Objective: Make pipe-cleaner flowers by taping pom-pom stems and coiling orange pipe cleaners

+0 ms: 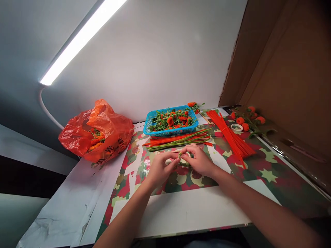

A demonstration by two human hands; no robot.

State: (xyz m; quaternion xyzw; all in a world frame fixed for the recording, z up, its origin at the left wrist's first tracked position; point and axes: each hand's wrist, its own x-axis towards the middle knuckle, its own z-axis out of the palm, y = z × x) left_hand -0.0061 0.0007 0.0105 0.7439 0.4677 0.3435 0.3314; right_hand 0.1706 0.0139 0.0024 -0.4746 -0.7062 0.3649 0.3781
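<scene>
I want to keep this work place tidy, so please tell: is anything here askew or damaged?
One orange flower pokes past the back right of the blue basket, and the patterned cover looks torn, with ragged white patches. I see no spill.

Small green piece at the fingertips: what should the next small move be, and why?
Probably ease the left hand slightly aside while the right hand steadies the small green piece: both hands' fingertips meet at it, hiding most of it.
</scene>
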